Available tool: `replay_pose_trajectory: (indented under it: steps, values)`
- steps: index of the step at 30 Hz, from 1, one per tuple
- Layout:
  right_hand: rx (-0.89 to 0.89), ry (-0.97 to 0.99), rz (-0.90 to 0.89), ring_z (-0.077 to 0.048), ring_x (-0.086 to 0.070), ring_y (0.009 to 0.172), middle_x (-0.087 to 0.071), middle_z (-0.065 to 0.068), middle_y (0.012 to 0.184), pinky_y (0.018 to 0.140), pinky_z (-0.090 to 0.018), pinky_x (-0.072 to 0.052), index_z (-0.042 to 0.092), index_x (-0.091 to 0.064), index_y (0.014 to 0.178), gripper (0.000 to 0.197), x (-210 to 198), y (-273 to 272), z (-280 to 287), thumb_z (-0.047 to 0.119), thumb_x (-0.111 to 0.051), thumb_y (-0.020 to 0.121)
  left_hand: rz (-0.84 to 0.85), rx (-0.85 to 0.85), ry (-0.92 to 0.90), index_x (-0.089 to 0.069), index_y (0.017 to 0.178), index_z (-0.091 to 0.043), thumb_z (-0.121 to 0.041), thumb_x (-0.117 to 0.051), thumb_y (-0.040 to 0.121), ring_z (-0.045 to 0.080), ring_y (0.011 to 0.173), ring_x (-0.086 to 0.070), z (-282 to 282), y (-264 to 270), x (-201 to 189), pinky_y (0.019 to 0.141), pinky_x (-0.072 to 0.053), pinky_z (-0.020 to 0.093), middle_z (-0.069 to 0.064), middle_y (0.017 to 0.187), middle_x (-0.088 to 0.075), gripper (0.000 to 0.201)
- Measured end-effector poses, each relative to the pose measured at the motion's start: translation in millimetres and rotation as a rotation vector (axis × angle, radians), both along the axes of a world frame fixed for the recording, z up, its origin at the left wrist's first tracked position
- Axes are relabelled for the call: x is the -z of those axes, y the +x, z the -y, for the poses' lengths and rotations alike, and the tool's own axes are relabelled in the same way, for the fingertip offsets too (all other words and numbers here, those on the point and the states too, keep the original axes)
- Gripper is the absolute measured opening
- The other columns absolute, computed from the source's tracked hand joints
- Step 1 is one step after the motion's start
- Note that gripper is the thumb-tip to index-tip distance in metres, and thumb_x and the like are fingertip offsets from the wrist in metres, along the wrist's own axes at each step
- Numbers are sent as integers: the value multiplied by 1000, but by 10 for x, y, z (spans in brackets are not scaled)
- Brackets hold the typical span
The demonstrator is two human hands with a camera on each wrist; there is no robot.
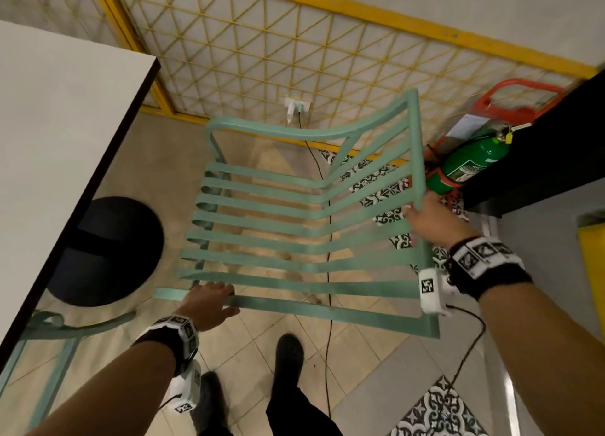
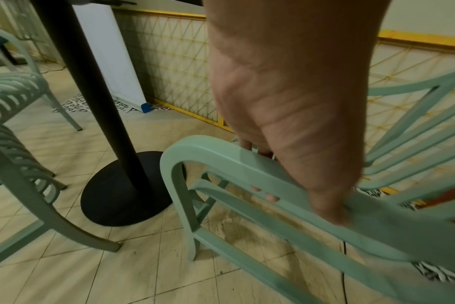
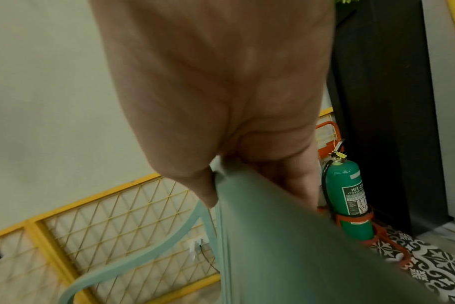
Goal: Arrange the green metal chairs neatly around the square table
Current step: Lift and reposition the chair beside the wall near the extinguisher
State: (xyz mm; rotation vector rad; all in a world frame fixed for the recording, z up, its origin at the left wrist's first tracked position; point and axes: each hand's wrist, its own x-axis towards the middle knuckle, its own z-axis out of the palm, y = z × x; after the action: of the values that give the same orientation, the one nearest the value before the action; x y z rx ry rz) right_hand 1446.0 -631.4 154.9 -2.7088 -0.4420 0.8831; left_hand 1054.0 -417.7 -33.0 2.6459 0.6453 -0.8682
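You've got the green chair (image 1: 294,213) in the gap between the square table (image 1: 59,134) and the fire extinguisher (image 1: 471,160). Your left hand (image 1: 206,304) has its fingers curled around the seat's edge rail, and your right hand (image 1: 429,219) wraps the backrest's top rail. I'd swing it seat-first toward the table, clear of the black pedestal base (image 1: 108,249) and that floor cable (image 1: 328,255).

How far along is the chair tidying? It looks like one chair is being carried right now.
Partly done. Two green chairs already stand by the table's black pedestal, though whether neatly is hard to tell. In hand: a third chair, the left hand gripping its seat edge and the right hand its backrest top. Left: setting it at the white square table. More chairs may be out of view.
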Motion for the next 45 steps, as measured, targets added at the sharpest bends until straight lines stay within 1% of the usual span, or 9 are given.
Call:
replay_pose_trajectory:
  steps: [11, 17, 20, 23, 28, 31, 34, 40, 45]
  values:
    - [60, 25, -59, -28, -65, 65, -64, -20, 78, 55, -30, -45, -7, -36, 116, 31, 95, -426, 95, 19, -43, 101, 0, 83, 70, -58, 123, -27, -44, -51, 98, 23, 114, -56, -271, -198, 29, 99, -43, 37, -1, 124, -61, 31]
    - [22, -16, -40, -35, -63, 78, -64, -22, 85, 71, -37, -50, -7, -58, 104, 41, 230, -418, 108, 31, -42, 99, -21, 99, 46, -58, 126, -22, -40, -50, 99, 29, 117, -54, -311, -219, -36, 103, -39, 40, 5, 127, -59, 33]
    - [85, -11, -58, -34, -66, 78, -64, -24, 90, 78, -42, -53, -6, -46, 108, 31, 192, -438, 85, 24, -48, 98, -12, 96, 47, -60, 123, -23, -40, -52, 98, 29, 115, -55, -291, -253, -38, 102, -39, 40, 5, 123, -60, 32]
    - [126, -93, -87, -34, -63, 88, -57, -23, 93, 84, -38, -49, 1, -45, 86, 17, 122, -505, 39, 11, -44, 99, 2, 108, 41, -58, 123, -24, -40, -51, 98, 27, 113, -56, -272, -290, 13, 102, -40, 39, 4, 122, -61, 30]
    - [35, -146, -29, -33, -57, 81, -49, -10, 66, 68, -33, -39, 2, -30, 56, 46, 6, -584, 62, 10, -41, 100, -8, 70, 7, -59, 120, -27, -43, -54, 96, 25, 111, -57, -290, -284, 1, 98, -45, 38, 1, 119, -62, 29]
    - [32, -149, -27, -35, -58, 82, -52, -11, 72, 64, -34, -43, 7, -37, 62, 38, -46, -636, 18, 11, -43, 99, -30, 36, 9, -61, 120, -25, -44, -58, 94, 26, 113, -59, -277, -245, -51, 97, -48, 39, 1, 119, -63, 33]
    - [1, -201, -63, -39, -59, 107, -56, -25, 111, 87, -36, -47, 3, -51, 89, 14, -78, -664, -2, 10, -45, 99, -16, -22, -38, -59, 125, -21, -46, -56, 93, 27, 116, -59, -304, -205, -193, 97, -48, 39, 4, 126, -61, 40]
    - [-4, -108, 114, -38, -59, 104, -57, -27, 119, 85, -40, -48, -1, -41, 127, 50, -306, -1098, 194, 27, -51, 87, 171, -197, -241, -62, 108, -16, -36, -54, 96, 27, 102, -64, -451, -419, -665, 88, -51, 37, 6, 111, -67, 24]
    - [-177, -1, 236, -36, -55, 101, -53, -18, 113, 84, -39, -44, 6, -49, 118, 31, -495, -2217, 486, 22, -56, 92, 228, -219, -295, -66, 97, -22, -31, -59, 94, 19, 91, -62, -287, -1101, -1003, 84, -51, 32, 1, 103, -68, 12]
